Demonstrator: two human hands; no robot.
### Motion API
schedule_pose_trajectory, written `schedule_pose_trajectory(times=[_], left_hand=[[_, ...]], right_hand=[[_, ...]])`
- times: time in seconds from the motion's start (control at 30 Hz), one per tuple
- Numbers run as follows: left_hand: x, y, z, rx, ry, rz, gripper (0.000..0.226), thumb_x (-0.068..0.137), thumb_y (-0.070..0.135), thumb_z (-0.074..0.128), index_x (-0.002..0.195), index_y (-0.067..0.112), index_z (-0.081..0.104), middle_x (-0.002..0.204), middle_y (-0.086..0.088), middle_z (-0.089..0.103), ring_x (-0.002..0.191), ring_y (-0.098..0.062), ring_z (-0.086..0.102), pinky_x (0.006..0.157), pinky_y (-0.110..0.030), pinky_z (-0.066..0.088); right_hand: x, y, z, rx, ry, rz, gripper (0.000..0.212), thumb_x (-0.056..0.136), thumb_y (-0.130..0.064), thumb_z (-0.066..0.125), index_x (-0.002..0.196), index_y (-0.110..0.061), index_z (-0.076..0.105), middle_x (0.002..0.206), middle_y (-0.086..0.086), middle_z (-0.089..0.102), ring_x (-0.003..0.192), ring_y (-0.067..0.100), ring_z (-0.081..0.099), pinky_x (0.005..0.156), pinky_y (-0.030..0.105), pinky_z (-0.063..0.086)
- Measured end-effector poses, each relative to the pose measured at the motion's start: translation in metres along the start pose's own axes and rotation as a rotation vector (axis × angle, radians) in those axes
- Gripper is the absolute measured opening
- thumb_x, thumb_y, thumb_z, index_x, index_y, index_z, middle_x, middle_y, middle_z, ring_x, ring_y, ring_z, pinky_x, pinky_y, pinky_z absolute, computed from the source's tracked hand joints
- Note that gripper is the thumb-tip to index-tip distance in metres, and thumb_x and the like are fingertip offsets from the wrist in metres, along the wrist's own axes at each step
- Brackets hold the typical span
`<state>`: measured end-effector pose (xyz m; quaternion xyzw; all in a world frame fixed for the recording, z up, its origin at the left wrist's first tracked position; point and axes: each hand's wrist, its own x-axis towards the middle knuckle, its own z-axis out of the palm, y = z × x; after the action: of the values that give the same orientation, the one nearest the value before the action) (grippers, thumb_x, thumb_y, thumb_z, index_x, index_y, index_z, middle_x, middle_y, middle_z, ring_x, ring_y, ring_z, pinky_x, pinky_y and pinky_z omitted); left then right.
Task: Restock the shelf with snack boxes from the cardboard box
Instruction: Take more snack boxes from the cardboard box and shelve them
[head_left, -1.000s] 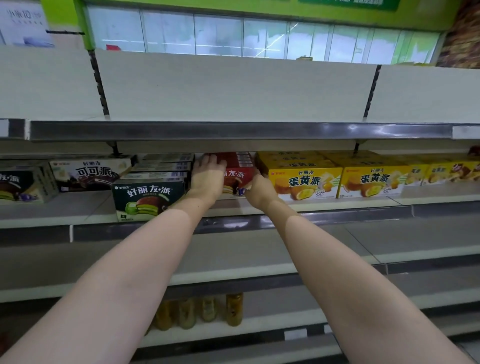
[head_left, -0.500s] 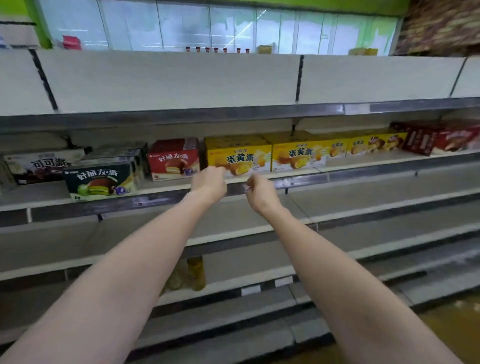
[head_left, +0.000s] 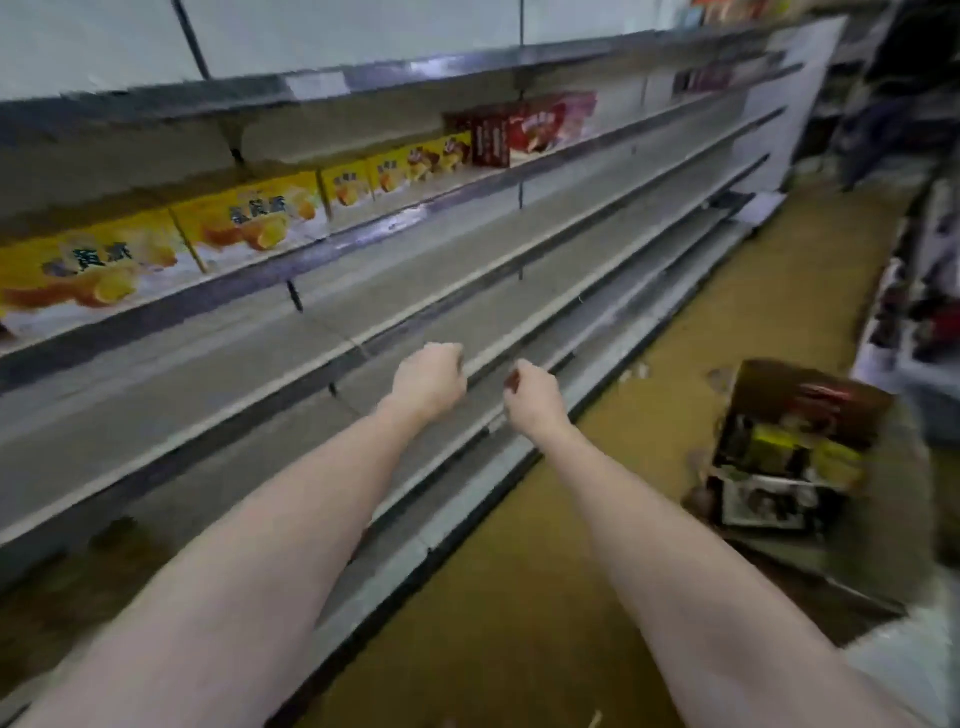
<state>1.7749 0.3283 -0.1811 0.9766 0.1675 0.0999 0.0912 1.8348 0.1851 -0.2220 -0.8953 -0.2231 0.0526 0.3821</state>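
I am holding my left hand (head_left: 428, 382) and right hand (head_left: 535, 397) out in front of the shelf (head_left: 467, 291), side by side, fingers curling loosely inward and gripping nothing. Yellow snack boxes (head_left: 249, 221) and red snack boxes (head_left: 535, 127) are sitting on an upper level. The cardboard box (head_left: 795, 447) is lying open on the floor (head_left: 519, 597) to my right, packages showing inside.
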Motion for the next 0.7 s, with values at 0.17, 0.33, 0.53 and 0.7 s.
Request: schedule_pose_trajectory(times=[0.17,0.33,0.53,0.7], left_hand=[[0.023,0.1,0.083,-0.073,-0.151,0.168,0.011,0.088,0.02,0.051,0.087,0.012,0.057,0.097,-0.013,0.066,0.09,-0.034,0.064,0.073,-0.04,0.054],[0.055,0.189,0.165,-0.155,-0.294,0.288,0.013,0.09,0.02,0.05,0.088,0.011,0.059,0.095,-0.014,0.067,0.087,-0.034,0.065,0.07,-0.036,0.053],[0.095,0.276,0.249,-0.274,-0.484,0.351,0.014,0.091,0.02,0.052,0.09,0.012,0.063,0.093,-0.012,0.067,0.089,-0.034,0.064,0.068,-0.033,0.046],[0.122,0.332,0.295,-0.347,-0.578,0.409,0.009,0.09,0.015,0.052,0.089,0.011,0.06,0.093,-0.011,0.067,0.087,-0.03,0.063,0.066,-0.029,0.04]], right_hand=[[-0.017,0.112,-0.038,0.031,0.108,0.217,0.012,0.093,-0.008,0.055,0.102,-0.004,0.062,0.107,0.016,0.067,0.103,0.033,0.06,0.076,0.028,0.04],[-0.019,0.213,-0.063,-0.011,0.152,0.46,0.015,0.092,-0.017,0.057,0.104,-0.01,0.062,0.109,0.014,0.068,0.105,0.033,0.061,0.083,0.036,0.048],[-0.009,0.31,-0.096,0.018,0.14,0.707,0.008,0.095,-0.016,0.056,0.101,-0.015,0.062,0.107,0.007,0.067,0.101,0.028,0.061,0.08,0.031,0.047],[0.002,0.369,-0.122,0.005,0.178,0.857,0.011,0.093,-0.011,0.058,0.102,-0.012,0.064,0.108,0.009,0.067,0.103,0.029,0.062,0.086,0.033,0.048]])
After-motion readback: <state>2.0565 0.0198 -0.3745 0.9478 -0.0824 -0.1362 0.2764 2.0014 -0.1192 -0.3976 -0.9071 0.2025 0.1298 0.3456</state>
